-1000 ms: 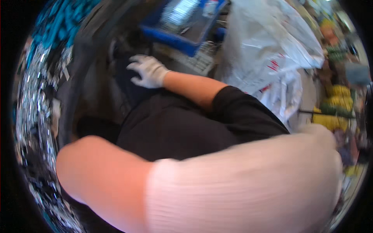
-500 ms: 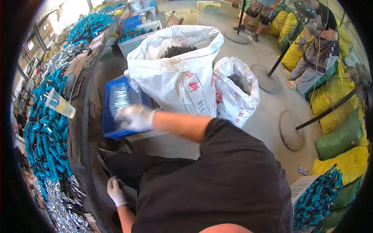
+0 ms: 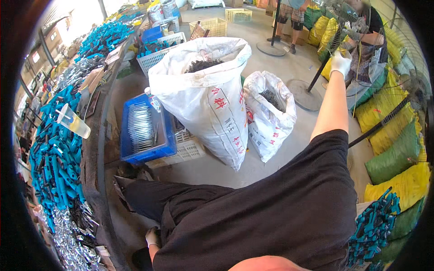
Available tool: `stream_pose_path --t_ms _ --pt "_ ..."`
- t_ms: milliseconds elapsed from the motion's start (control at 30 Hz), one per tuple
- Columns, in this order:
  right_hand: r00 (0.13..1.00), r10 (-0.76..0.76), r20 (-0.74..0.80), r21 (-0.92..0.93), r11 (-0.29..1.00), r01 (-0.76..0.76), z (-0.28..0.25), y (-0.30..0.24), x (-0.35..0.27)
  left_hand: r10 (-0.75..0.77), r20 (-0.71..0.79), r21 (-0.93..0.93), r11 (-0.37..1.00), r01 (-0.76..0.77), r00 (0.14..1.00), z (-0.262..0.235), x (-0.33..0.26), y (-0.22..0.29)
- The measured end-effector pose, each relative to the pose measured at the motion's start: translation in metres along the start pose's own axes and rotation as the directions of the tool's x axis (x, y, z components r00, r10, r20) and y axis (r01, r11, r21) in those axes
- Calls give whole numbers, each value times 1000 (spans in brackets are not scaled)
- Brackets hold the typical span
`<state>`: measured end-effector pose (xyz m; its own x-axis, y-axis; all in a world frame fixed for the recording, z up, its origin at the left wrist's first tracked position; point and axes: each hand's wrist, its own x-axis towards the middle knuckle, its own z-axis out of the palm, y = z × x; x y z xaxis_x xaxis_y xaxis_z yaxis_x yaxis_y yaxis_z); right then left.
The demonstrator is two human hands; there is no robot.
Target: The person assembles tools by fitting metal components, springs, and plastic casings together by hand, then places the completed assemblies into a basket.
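My right hand (image 3: 341,64), in a white glove, is stretched far out to the upper right, in front of a standing fan's wire cage (image 3: 355,27) and its dark pole (image 3: 322,71). Its fingers look curled; whether they touch the fan or hold something cannot be made out. Down beside my thigh is my left hand (image 3: 153,237), also gloved, its fingers mostly hidden against the dark trousers. Left of the big sack, a blue crate (image 3: 168,144) holds a neat row of silvery metal pieces (image 3: 140,126), with a few loose ones beside them.
A large white sack (image 3: 203,104) and a smaller one (image 3: 270,124) stand with dark parts inside. A long bench on the left carries teal handles (image 3: 56,162), metal pieces (image 3: 72,230) and a plastic cup (image 3: 73,121). Yellow and green sacks (image 3: 384,108) line the right, near two people.
My right hand has left the metal pieces in the blue crate and swung to the upper right by the fan. My left hand has drawn down and in against my leg.
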<state>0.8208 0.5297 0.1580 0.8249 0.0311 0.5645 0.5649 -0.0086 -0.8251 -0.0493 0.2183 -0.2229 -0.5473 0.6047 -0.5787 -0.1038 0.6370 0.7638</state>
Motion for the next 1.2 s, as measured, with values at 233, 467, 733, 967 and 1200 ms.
stream_pose_path --t_ms 233,467,733,967,1200 --pt "994 41 -104 -197 979 -61 -41 -14 1 20 69 187 982 -33 997 -19 28 -30" --pt "991 133 21 -227 966 -124 -28 -19 -9 88 17 84 992 -89 996 -17 0 -22" --pt "993 96 63 -203 976 -81 -9 -12 -17 -39 52 -137 990 46 998 -20 0 -24" --pt "963 -16 268 -221 972 78 15 16 -19 116 36 -17 993 -116 993 -11 -33 7" --pt "880 -28 473 -272 946 176 37 1 -64 253 114 20 966 -257 961 -22 -13 -20"
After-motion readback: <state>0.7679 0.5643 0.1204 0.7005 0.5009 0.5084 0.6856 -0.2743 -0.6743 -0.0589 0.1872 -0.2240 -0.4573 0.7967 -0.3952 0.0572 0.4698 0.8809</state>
